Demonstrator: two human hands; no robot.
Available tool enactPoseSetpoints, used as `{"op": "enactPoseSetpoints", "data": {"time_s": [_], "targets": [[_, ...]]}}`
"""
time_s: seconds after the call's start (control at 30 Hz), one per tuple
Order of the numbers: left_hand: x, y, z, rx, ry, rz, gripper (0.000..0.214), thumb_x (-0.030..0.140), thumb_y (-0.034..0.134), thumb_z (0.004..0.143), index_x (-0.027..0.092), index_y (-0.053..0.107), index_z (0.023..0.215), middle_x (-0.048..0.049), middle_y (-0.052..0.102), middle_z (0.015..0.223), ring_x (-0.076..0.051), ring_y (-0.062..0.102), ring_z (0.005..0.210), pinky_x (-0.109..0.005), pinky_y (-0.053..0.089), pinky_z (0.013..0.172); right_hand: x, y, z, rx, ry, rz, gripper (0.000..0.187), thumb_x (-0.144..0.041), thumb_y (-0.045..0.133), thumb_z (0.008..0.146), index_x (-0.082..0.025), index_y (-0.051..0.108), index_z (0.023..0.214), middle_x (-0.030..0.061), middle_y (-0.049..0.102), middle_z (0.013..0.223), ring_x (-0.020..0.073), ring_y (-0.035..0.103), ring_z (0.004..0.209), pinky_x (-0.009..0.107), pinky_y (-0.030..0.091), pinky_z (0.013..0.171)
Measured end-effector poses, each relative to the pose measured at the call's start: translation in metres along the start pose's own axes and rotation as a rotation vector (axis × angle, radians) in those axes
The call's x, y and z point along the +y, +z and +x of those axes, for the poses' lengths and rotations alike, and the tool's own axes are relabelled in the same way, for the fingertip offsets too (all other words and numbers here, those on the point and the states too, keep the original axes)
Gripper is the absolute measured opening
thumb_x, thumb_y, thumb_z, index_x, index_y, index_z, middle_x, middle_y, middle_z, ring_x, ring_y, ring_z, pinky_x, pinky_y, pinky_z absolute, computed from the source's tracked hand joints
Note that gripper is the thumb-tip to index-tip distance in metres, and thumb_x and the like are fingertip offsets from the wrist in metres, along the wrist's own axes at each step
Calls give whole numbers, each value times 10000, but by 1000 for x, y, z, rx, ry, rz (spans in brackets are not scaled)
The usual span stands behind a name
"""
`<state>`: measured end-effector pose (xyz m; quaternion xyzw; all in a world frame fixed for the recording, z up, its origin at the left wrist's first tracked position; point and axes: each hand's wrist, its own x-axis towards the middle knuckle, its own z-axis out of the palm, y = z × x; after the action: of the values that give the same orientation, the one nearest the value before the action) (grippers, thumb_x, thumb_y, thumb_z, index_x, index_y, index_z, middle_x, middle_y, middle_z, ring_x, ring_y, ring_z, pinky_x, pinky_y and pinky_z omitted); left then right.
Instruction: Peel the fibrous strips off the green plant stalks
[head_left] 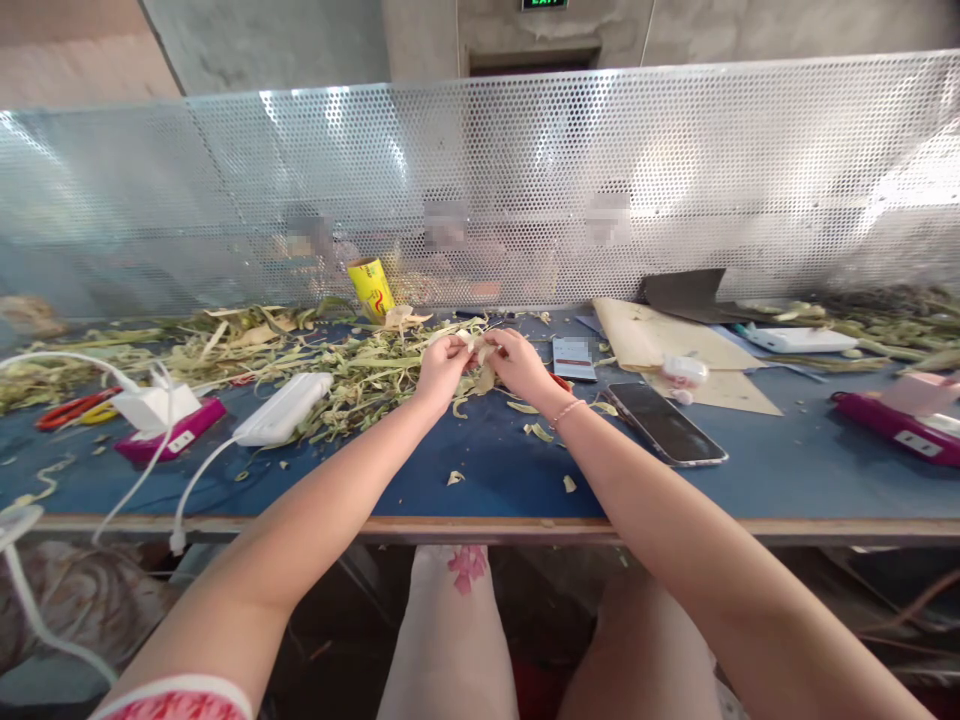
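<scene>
My left hand (441, 370) and my right hand (519, 364) meet above the middle of the blue table. Both have their fingers pinched on a pale, dry leaf (486, 378), partly hidden by the fingers. Beside and behind my left hand lies a heap of dried greenish-yellow plant stalks (367, 372). Small leaf scraps (537, 431) are scattered on the tabletop below my hands. Just right of my right hand rests a small light-blue card (574, 357). A red-handled tool shows partly behind my right wrist; its kind is hidden.
A perforated metal screen (525, 180) rises along the back, with people behind it. A yellow cardboard tube (370, 288) leans there. To the left are a white power bank (285, 410) and a purple power strip (171, 430) with cables. A smartphone (664, 424) lies right.
</scene>
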<state>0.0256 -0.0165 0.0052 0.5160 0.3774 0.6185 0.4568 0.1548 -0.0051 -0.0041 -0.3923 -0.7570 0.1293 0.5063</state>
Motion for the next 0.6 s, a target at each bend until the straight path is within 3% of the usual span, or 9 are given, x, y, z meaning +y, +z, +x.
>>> {"op": "enactPoseSetpoints", "data": {"time_s": [0.2,0.33,0.47,0.6], "targets": [[-1,-2,0,1,2,49,98,163,614,671,145,558,593,23,543,508,-75,500,482,-200,408,531,-1,-2,0,56,-30,-7,209,-117,434,692,-174,607,794,48,579,800,149,514,705,298,433,724],[2,1,-2,40,-93,-45,101,108,584,651,139,544,563,33,528,487,-56,469,443,-180,380,490,-5,-4,-1,61,-95,-18,202,-89,444,684,-183,603,767,42,596,805,147,517,718,280,427,709],[5,2,-1,74,-220,-153,87,94,590,626,128,540,562,38,497,439,-56,450,411,-176,349,444,-11,-6,-4,23,-189,-35,197,-96,439,718,-174,608,786,48,580,806,143,518,736,267,417,707],[4,-1,1,84,-235,-184,110,111,614,616,129,530,548,39,493,429,-54,438,401,-181,337,428,-16,-8,-6,-68,-236,-7,197,-134,437,751,-177,620,809,52,569,824,134,514,727,260,414,694]]}}
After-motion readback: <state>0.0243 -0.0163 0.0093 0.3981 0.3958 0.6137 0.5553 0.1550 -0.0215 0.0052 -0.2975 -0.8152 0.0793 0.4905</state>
